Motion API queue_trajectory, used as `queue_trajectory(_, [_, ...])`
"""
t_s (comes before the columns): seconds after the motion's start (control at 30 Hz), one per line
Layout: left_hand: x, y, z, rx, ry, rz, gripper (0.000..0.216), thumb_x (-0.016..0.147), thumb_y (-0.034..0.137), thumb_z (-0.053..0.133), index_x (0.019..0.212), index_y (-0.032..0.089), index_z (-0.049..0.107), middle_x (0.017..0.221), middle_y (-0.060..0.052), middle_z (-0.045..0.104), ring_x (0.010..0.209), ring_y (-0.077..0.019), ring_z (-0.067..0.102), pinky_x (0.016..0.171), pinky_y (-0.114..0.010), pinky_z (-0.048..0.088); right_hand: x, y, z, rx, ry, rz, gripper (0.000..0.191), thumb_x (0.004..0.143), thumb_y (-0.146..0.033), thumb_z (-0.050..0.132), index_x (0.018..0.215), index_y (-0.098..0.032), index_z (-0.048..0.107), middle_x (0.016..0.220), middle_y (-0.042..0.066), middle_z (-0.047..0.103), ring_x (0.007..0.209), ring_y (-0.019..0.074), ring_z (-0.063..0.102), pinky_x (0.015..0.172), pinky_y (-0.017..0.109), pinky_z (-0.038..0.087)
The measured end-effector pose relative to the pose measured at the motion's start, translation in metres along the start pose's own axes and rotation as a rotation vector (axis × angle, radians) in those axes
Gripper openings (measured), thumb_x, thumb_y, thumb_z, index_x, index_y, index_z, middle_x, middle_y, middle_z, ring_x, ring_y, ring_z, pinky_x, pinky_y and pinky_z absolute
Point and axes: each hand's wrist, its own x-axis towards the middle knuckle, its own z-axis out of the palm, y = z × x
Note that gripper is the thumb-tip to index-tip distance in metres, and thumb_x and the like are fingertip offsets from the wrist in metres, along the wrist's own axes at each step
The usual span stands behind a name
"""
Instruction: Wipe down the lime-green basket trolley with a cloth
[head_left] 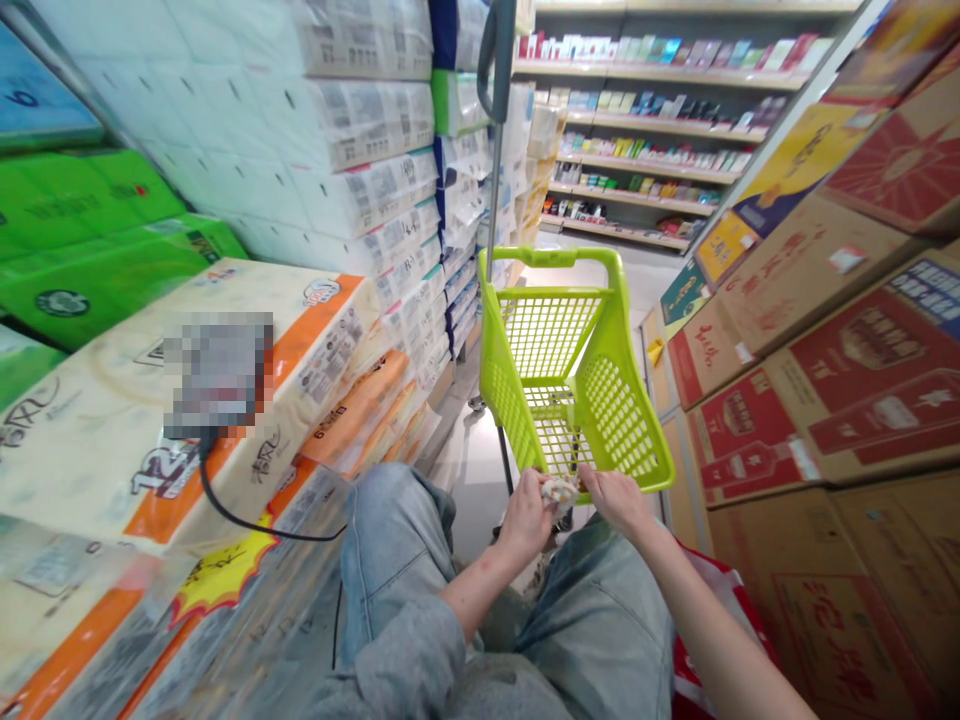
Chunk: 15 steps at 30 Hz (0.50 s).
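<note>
I am crouched in a shop aisle, my knees in grey jeans below me. My left hand (527,517) and my right hand (616,497) meet at the near rim of a lime-green plastic shopping basket (622,420) on wheels. Both hands are closed on a small crumpled white-and-tan thing (559,491) between them; I cannot make out what it is. The basket looks empty, and its green handle (559,256) points away from me.
Stacked packs of tissue paper (225,400) in white, orange and green fill the left side. Red and brown cardboard cartons (825,380) line the right. A grey pole (496,150) rises behind the basket. Shelves of goods (652,110) stand at the aisle's end.
</note>
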Motion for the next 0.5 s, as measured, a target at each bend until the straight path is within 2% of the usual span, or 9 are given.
queue_trajectory(0.1, [-0.004, -0.016, 0.001, -0.136, 0.024, -0.140, 0.015, 0.084, 0.016, 0.046, 0.095, 0.022, 0.038, 0.095, -0.005, 0.055, 0.090, -0.0175, 0.056, 0.081, -0.030, 0.045, 0.000, -0.022, 0.000, 0.043, -0.020, 0.037, 0.077, 0.098, -0.044, 0.006, 0.067, -0.017, 0.071, 0.069, 0.012, 0.070, 0.070, 0.0175, 0.066, 0.060, 0.026, 0.037])
queue_trajectory(0.2, [-0.007, -0.035, -0.002, -0.159, 0.090, -0.341, 0.009, 0.086, 0.020, 0.045, 0.089, 0.022, 0.037, 0.087, -0.004, 0.057, 0.083, -0.0173, 0.058, 0.075, -0.029, 0.044, 0.000, -0.033, 0.004, 0.101, -0.009, 0.071, 0.072, 0.098, -0.044, 0.008, 0.084, -0.021, 0.075, 0.078, 0.010, 0.073, 0.078, 0.0186, 0.067, 0.063, 0.026, 0.038])
queue_trajectory(0.27, [-0.004, -0.044, -0.008, -0.134, 0.169, -0.414, 0.008, 0.085, 0.021, 0.046, 0.089, 0.021, 0.039, 0.086, -0.003, 0.058, 0.082, -0.0175, 0.058, 0.074, -0.028, 0.043, -0.001, -0.034, 0.007, 0.127, -0.010, 0.060, 0.067, 0.098, -0.043, 0.009, 0.094, -0.027, 0.074, 0.082, 0.007, 0.074, 0.081, 0.0184, 0.068, 0.063, 0.025, 0.038])
queue_trajectory(0.37, [0.016, -0.043, -0.016, -0.128, 0.303, -0.429, 0.007, 0.085, 0.024, 0.046, 0.089, 0.022, 0.040, 0.084, -0.002, 0.058, 0.081, -0.0170, 0.058, 0.071, -0.027, 0.042, -0.002, -0.033, 0.010, 0.081, -0.002, 0.021, 0.062, 0.098, -0.043, 0.013, 0.092, -0.028, 0.073, 0.081, 0.006, 0.074, 0.077, 0.0182, 0.067, 0.060, 0.025, 0.035])
queue_trajectory(0.43, [0.038, -0.037, -0.019, -0.162, 0.357, -0.394, 0.009, 0.085, 0.028, 0.047, 0.088, 0.023, 0.040, 0.082, -0.001, 0.058, 0.079, -0.0165, 0.058, 0.070, -0.026, 0.042, -0.004, -0.034, 0.010, 0.044, 0.018, -0.018, 0.062, 0.098, -0.042, 0.015, 0.084, -0.024, 0.073, 0.078, 0.007, 0.073, 0.073, 0.0172, 0.066, 0.058, 0.024, 0.032])
queue_trajectory(0.5, [0.062, -0.030, -0.019, -0.189, 0.381, -0.351, 0.008, 0.084, 0.025, 0.048, 0.086, 0.023, 0.041, 0.082, 0.000, 0.057, 0.078, -0.0158, 0.057, 0.070, -0.025, 0.041, -0.005, -0.036, 0.011, 0.042, 0.047, -0.079, 0.063, 0.098, -0.042, 0.016, 0.075, -0.021, 0.070, 0.074, 0.007, 0.071, 0.069, 0.0153, 0.065, 0.056, 0.024, 0.029])
